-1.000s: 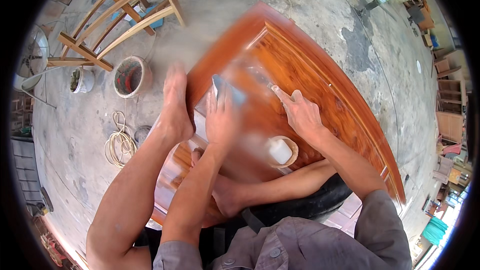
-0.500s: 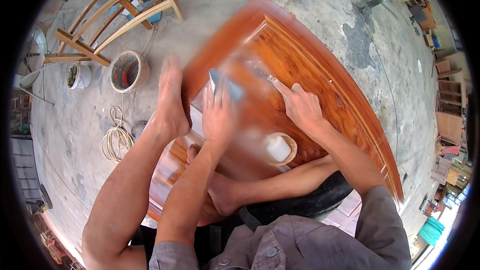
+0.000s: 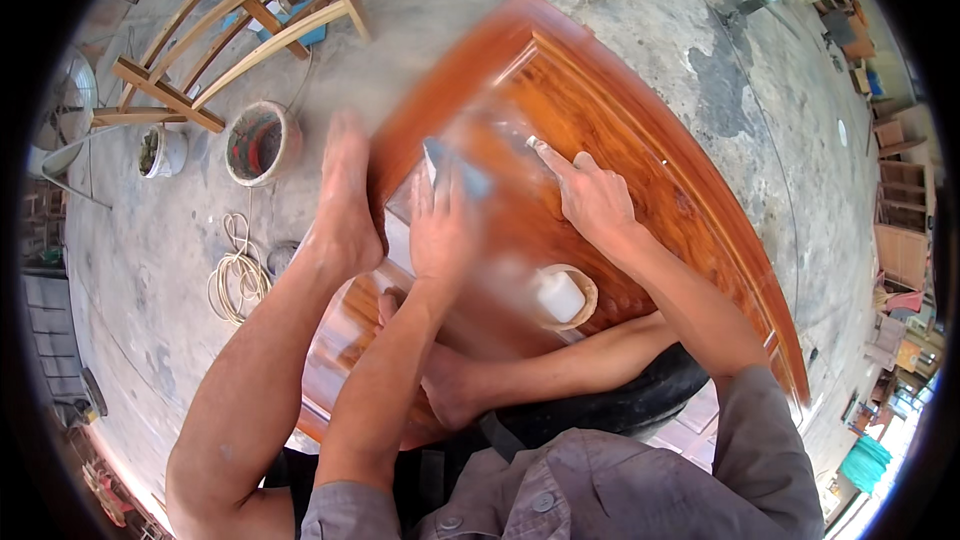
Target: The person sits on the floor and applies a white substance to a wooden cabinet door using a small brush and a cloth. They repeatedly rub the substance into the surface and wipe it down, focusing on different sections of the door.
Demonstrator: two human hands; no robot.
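Note:
A glossy reddish-brown wooden panel with a raised frame lies in front of me. On its left part my left hand is pressed down, fingers long and together on a folded blue-grey sheet of sandpaper. My right hand is over the middle of the panel, index finger stretched forward and the other fingers curled. A small pale piece sits at that fingertip; what it is cannot be made out. Whitish smears mark the wood between the hands. Nearer me, a white block-like object sits in a round tan dish.
My bare feet are beside and on the panel's left side. Left on the concrete floor are a bucket, a smaller white pail and coiled cable. A wooden frame stands far left; furniture pieces line the right.
My right hand has moved slightly left and away from me, its fingertip reaching farther over the panel. My left hand and the sandpaper have shifted slightly right.

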